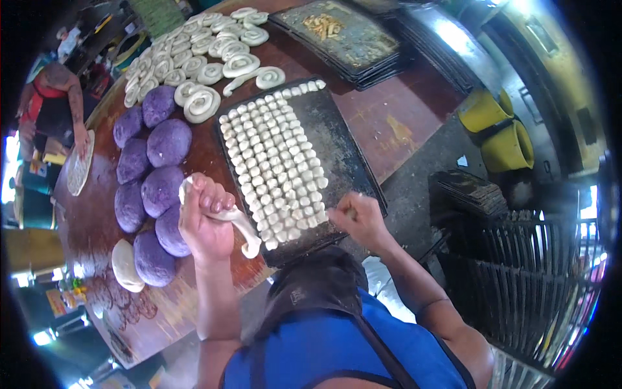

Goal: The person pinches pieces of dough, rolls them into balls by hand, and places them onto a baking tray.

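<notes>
The left hand (207,220) grips a soft, pale dough rope (243,228); its free end hangs beside the near-left corner of the dark, rectangular metal tray (345,159). The right hand (358,217) is curled at the small, whitish dough pieces (275,168); whether it holds one cannot be told. Caution: unsupported weight may stretch or tear the rope; brushing fingertips may displace the closely packed pieces.

"How many round purple dough balls (170,142) were there?"
"Eight, with one smooth white dough lump (127,266) and one long, pale dough strip (243,225)."
"Yellow round buckets (507,148)?"
"Two."
"Small white dough pieces (278,162)?"
"Those were too crowded to count exactly."
</notes>
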### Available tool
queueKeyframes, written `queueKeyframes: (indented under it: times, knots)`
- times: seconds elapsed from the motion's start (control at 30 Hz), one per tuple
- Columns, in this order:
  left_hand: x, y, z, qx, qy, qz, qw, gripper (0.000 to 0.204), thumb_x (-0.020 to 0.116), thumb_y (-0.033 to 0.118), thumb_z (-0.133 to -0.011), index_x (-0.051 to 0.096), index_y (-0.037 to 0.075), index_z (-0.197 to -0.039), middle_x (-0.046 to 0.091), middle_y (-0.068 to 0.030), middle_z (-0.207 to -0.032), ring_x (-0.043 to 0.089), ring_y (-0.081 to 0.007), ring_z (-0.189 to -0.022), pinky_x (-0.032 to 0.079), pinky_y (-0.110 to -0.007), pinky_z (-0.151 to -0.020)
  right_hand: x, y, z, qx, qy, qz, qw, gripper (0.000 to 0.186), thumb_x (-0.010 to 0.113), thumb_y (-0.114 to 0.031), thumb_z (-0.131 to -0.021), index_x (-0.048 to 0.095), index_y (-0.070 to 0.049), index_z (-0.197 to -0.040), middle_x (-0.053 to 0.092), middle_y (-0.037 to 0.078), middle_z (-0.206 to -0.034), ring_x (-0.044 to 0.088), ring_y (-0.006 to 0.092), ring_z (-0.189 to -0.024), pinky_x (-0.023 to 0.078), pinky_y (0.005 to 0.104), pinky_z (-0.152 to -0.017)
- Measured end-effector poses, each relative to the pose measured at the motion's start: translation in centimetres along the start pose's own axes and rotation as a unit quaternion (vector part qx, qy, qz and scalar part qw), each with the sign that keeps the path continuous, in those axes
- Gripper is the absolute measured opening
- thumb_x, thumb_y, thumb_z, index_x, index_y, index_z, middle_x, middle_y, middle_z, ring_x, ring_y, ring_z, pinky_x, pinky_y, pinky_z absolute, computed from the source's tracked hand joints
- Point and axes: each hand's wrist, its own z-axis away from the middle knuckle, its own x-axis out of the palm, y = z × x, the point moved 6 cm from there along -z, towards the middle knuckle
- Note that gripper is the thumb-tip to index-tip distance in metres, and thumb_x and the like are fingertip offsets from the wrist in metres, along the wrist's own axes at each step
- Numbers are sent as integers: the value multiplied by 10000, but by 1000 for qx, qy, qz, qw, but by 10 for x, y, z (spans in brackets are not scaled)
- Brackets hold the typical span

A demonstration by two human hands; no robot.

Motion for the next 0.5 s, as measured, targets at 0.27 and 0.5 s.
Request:
queueKeyframes:
  times: [0.27, 0.5]
  knots:
    - [-35, -62, 17, -70, 147, -197, 967, 147, 544, 92, -924, 555, -2, -1036, 557, -18, -728, 541, -95, -638, 450, -236, -568, 27, 72, -46, -41, 0, 128, 991, 190, 686, -98, -820, 623, -17, -979, 623, 138, -896, 635, 262, -800, 510, 359, -648]
    - [-7, -70, 52, -156, -44, -577, 801, 519, 441, 201, -988, 286, 46, -1458, 479, -129, -1350, 540, -212, -1093, 452, -328, -941, 33, -85, 30, -173, -159, 73, 969, 245, 720, -188, -820, 635, -51, -1005, 615, 136, -1016, 632, 301, -794, 513, 367, -717]
